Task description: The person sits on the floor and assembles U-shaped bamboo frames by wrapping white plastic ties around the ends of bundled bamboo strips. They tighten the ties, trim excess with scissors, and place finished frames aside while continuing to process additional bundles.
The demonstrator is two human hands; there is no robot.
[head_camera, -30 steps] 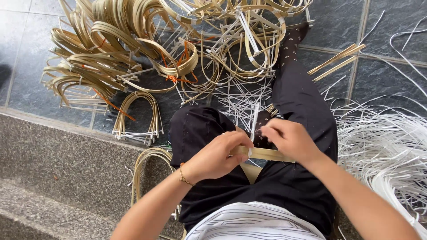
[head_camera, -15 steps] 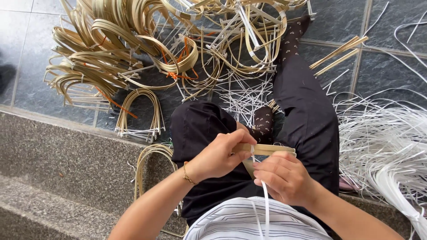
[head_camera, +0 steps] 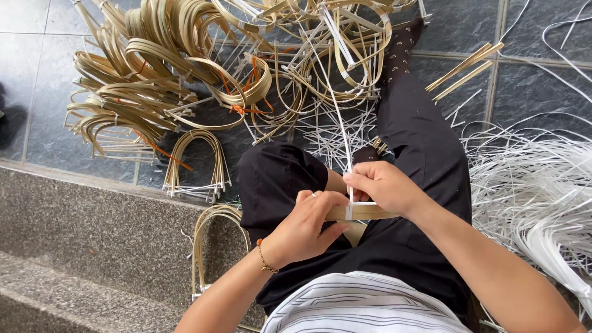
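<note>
Dark stone floor tiles [head_camera: 542,86] strewn with bent bamboo strips surround a seated person working a strip over the lap.

Left hand [head_camera: 308,225] is clenched around the flat tan bamboo strip [head_camera: 370,212], which lies level across the black trousers [head_camera: 425,148] just above the striped shirt [head_camera: 364,308]. Right hand [head_camera: 382,185], at 1 o'clock from the left and touching the same strip, pinches a thin white strand [head_camera: 338,117] that wraps the strip and runs up toward 12 o'clock. A heap of looped bamboo hoops [head_camera: 154,80] fills the floor at 10 o'clock, loose white fibres [head_camera: 530,179] spread at 3 o'clock, and a grey granite step [head_camera: 80,246] lies at 8 o'clock.
</note>
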